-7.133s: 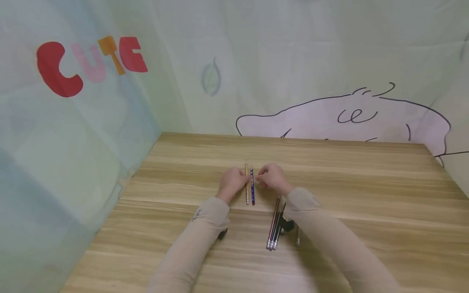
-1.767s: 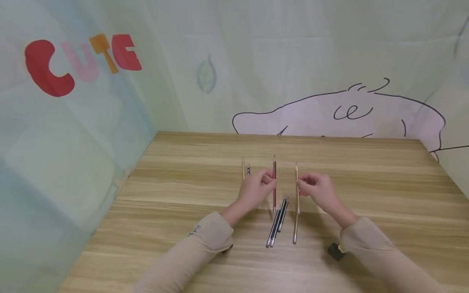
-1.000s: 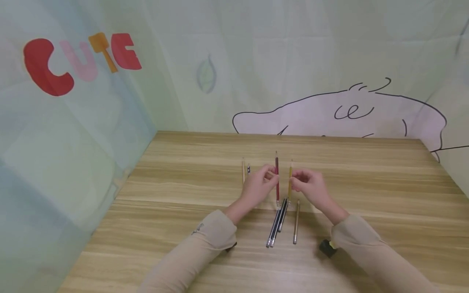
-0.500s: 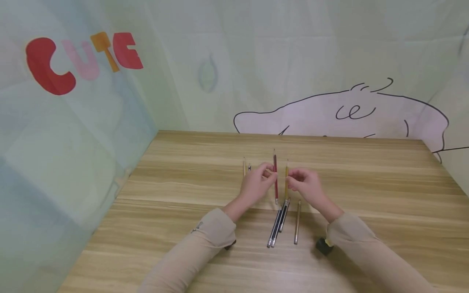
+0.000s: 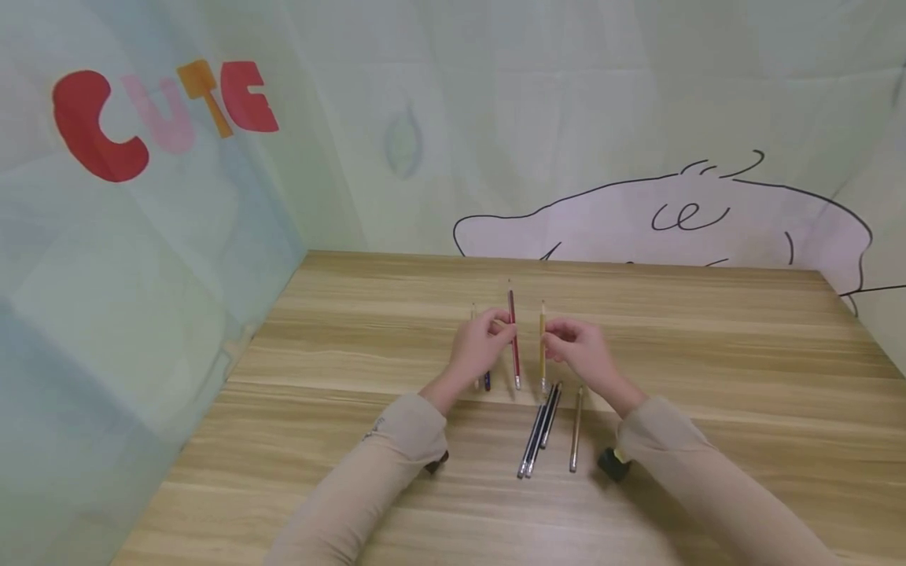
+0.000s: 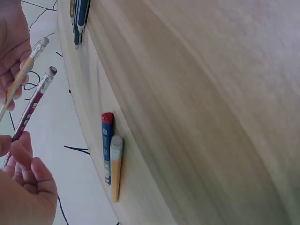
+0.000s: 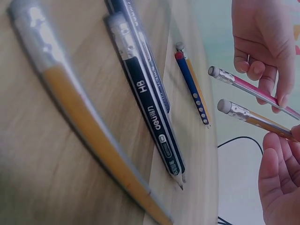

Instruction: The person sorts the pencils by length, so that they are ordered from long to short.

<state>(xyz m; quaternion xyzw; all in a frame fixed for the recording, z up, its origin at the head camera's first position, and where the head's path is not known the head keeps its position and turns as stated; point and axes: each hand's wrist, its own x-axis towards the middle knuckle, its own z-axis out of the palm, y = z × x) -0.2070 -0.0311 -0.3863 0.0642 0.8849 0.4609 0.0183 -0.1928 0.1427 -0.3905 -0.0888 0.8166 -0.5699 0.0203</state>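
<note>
1. The left hand (image 5: 481, 343) pinches a slim dark-red pencil with a metal band and pale eraser (image 5: 516, 360) between thumb and fingers; the pencil is raised off the table, tip pointing away from the person.
2. The right hand (image 5: 582, 350) pinches a slim yellow pencil with a silvery band and grey eraser (image 5: 543, 350) in the same way; it is held up beside the red one, apart from it and roughly parallel.
3. On the pale wood-grain table (image 5: 226, 487), a blue pencil with a red end (image 6: 107, 150) lies just beside a yellow-orange pencil with a grey eraser (image 6: 116, 171); the left hand partly hides both in the head view.
4. Nearer the person lie dark pencils with silvery stripes (image 7: 147, 101), close together and slanting; to their right, apart, lies a single golden-yellow pencil (image 7: 91, 117).
5. Beige sleeves (image 5: 354, 487) cover both forearms; behind the table hangs a pale printed backdrop (image 5: 495, 126).
</note>
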